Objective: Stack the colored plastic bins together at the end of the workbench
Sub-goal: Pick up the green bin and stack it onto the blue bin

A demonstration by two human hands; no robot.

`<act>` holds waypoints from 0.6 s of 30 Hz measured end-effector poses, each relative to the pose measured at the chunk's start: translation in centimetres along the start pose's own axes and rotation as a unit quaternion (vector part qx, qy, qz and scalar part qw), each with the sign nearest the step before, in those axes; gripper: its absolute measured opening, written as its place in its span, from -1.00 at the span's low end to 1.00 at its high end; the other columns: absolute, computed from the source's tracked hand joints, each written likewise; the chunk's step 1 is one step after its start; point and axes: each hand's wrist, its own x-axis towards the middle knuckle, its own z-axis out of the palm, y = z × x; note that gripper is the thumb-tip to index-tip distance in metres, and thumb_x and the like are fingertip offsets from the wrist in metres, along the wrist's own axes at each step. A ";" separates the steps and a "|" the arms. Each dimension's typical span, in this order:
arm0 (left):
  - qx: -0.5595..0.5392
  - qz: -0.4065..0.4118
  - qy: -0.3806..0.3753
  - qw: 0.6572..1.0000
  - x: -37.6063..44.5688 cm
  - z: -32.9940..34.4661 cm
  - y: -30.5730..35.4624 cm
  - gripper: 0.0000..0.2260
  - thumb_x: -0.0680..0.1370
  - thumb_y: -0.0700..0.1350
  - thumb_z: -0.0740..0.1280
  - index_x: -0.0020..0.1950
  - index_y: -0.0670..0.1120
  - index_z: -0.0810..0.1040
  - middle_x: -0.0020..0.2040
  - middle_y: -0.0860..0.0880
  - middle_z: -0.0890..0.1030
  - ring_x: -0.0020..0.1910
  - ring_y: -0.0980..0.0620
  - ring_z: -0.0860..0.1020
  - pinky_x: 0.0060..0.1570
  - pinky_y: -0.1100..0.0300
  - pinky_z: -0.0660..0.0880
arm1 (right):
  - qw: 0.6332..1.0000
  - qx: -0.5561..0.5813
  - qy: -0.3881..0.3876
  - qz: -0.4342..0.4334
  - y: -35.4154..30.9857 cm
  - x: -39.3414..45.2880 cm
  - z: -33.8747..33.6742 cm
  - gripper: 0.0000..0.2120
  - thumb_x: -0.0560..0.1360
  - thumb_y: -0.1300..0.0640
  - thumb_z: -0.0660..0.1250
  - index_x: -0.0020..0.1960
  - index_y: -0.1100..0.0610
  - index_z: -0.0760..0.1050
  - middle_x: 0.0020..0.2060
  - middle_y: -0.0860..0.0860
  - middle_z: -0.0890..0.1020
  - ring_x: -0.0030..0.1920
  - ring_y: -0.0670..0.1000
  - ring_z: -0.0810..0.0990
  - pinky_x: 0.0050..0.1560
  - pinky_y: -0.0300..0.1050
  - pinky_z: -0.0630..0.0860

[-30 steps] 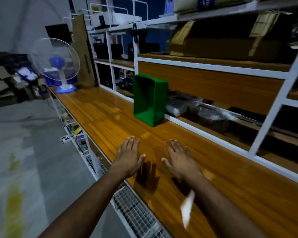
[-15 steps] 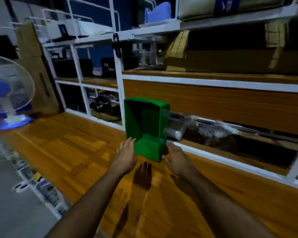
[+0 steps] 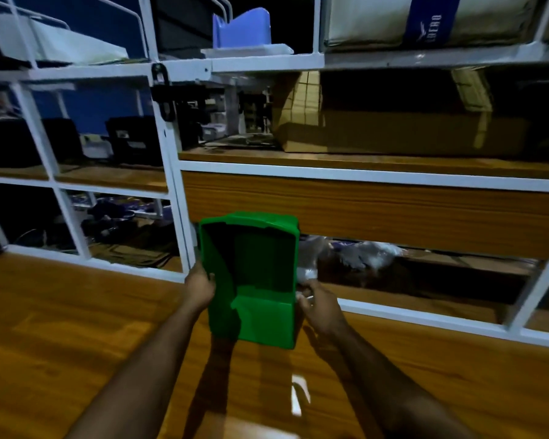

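A green plastic bin (image 3: 256,280) stands on end on the wooden workbench (image 3: 76,327), its open side facing me, right in front of the white shelf frame. My left hand (image 3: 200,285) grips its left wall, thumb curled over the rim. My right hand (image 3: 317,304) holds the right wall from outside, fingers curled against it. A light blue bin (image 3: 241,26) sits high up on the top shelf.
White metal shelving (image 3: 175,191) rises directly behind the bin. Cardboard boxes (image 3: 393,128), dark cases and plastic-wrapped items (image 3: 355,255) fill the shelves. A wooden panel (image 3: 377,204) spans the shelf to the right.
Both hands have gone from flat above the bench to either side of the green bin and taken hold of it. My view has swung right and closer, so the fan is out of sight.
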 end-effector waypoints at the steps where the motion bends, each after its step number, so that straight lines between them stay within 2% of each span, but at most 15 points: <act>1: -0.008 -0.004 0.002 1.000 0.1 0.4 -0.1 -0.63 0.61 -0.22 0.20 0.42 -0.22 0.31 0.15 -0.29 0.58 0.09 -0.31 0.55 -0.04 0.03 0.45 | 1.000 -0.001 -0.004 -0.001 -0.1 0.2 0.2 -0.80 0.59 0.23 0.25 0.19 0.04 0.42 -0.14 -0.20 0.51 -0.15 -0.26 0.50 -0.33 -0.56 0.38; 5: -0.051 0.000 0.040 0.998 -0.6 1.0 -0.4 -0.76 0.63 -0.21 0.14 0.28 -0.15 0.44 0.02 -0.25 0.63 -0.08 -0.24 0.59 -0.11 -0.02 0.54 | 1.000 0.008 0.004 -0.009 -0.7 0.5 0.6 -0.83 0.56 0.24 0.29 0.03 0.01 0.38 -0.23 -0.11 0.53 -0.24 -0.20 0.50 -0.38 -0.52 0.36; 7: -0.058 0.010 0.042 0.997 -1.5 0.7 -0.5 -0.80 0.63 -0.20 0.15 0.21 -0.12 0.49 0.01 -0.21 0.64 -0.09 -0.20 0.59 -0.11 -0.05 0.56 | 0.999 0.024 0.018 -0.014 -0.3 0.0 0.2 -0.81 0.54 0.25 0.32 -0.05 -0.02 0.39 -0.25 -0.03 0.55 -0.26 -0.08 0.53 -0.37 -0.48 0.38; 9: -0.067 0.014 0.034 0.997 -2.8 0.2 -0.3 -0.82 0.63 -0.20 0.18 0.18 -0.14 0.52 0.02 -0.17 0.64 -0.08 -0.12 0.57 -0.11 0.02 0.54 | 0.999 0.035 0.029 -0.026 0.5 -0.6 -0.8 -0.84 0.52 0.24 0.34 -0.08 0.02 0.40 -0.25 0.01 0.55 -0.26 -0.03 0.53 -0.36 -0.44 0.40; 12: -0.083 0.053 0.027 0.995 -5.0 -0.6 0.7 -0.82 0.62 -0.20 0.21 0.15 -0.17 0.56 -0.02 -0.15 0.64 -0.09 -0.09 0.58 -0.12 0.06 0.52 | 0.997 0.034 0.017 -0.061 1.6 -1.7 -3.1 -0.90 0.52 0.22 0.36 -0.05 0.14 0.43 -0.31 0.00 0.53 -0.36 -0.16 0.48 -0.36 -0.39 0.40; 15: -0.114 0.076 0.008 0.990 -7.5 -1.1 2.4 -0.79 0.61 -0.21 0.24 0.19 -0.19 0.60 -0.02 -0.04 0.62 -0.05 -0.03 0.58 -0.08 0.13 0.49 | 0.996 0.060 0.006 -0.065 2.4 -3.1 -5.8 -0.91 0.54 0.22 0.34 -0.05 0.14 0.42 -0.35 -0.02 0.53 -0.44 -0.19 0.52 -0.40 -0.24 0.48; 18: -0.115 0.060 -0.018 0.991 -9.3 0.2 3.3 -0.78 0.60 -0.13 0.27 0.15 -0.14 0.65 -0.01 -0.06 0.69 -0.06 -0.04 0.64 -0.01 0.02 0.58 | 0.995 0.082 0.001 -0.048 3.8 -4.7 -8.8 -0.92 0.54 0.19 0.34 -0.05 0.20 0.47 -0.36 0.01 0.55 -0.39 0.04 0.63 -0.37 0.01 0.61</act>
